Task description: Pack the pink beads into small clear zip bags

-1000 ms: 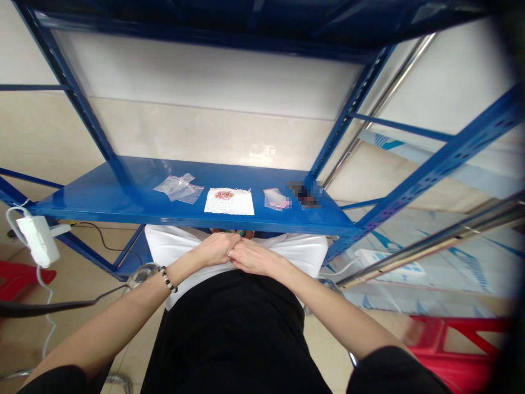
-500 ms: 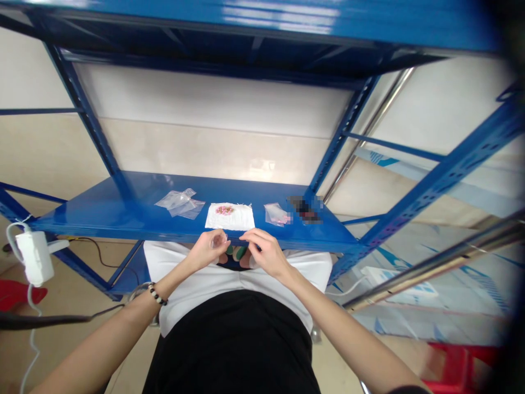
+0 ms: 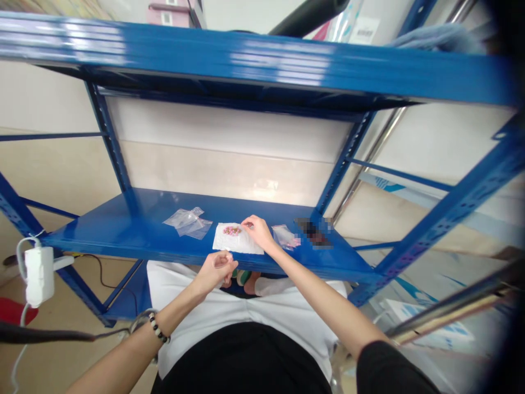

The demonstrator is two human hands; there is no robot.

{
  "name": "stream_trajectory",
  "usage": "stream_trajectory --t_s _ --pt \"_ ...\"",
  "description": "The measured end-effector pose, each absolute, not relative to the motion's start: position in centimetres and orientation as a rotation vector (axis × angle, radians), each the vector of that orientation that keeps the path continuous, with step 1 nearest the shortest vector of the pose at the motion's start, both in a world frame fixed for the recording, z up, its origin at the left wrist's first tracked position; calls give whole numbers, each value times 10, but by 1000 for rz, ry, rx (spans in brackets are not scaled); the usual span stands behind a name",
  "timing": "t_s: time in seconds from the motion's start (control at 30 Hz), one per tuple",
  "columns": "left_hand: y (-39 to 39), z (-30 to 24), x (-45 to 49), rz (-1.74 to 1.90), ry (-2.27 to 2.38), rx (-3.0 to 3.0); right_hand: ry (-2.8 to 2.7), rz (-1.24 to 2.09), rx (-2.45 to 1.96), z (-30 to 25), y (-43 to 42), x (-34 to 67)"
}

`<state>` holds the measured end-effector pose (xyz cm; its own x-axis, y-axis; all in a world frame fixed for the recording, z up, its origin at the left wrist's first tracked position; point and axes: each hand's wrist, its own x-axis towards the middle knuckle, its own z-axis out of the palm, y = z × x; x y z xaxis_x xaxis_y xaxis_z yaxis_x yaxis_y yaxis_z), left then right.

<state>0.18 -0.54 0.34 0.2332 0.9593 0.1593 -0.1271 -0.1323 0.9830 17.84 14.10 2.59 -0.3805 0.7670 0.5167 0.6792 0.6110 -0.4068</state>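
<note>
- My left hand [image 3: 214, 272]: closed, fingers gripping a small clear piece [image 3: 220, 261] just below the front edge of the blue shelf [image 3: 123, 244].
- My right hand [image 3: 257, 231]: fingertips [image 3: 247, 221] pinched together, touching the white sheet [image 3: 241, 243] near its back corner.

The blue steel shelf [image 3: 102, 238] has a glossy painted finish; the clear plastic bag [image 3: 189, 222] looks thin and shiny, while the white paper sheet [image 3: 235, 244] looks matt.

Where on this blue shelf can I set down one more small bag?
The blue steel shelf is bare at the left, between the upright and the clear plastic bags. A smaller patch lies in front of the blurred object. It is crowded around the white paper, where the right hand reaches.
</note>
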Motion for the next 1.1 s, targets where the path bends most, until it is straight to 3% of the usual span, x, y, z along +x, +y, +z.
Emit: stream_trajectory --t_s 0.37,1.1 --pt "-2 6 8 1174 847 1154 -2183 35 -1167 3 161 179" --pt "-11 -9 18 1110 859 1185 -2225 90 -1069 -6 165 179"
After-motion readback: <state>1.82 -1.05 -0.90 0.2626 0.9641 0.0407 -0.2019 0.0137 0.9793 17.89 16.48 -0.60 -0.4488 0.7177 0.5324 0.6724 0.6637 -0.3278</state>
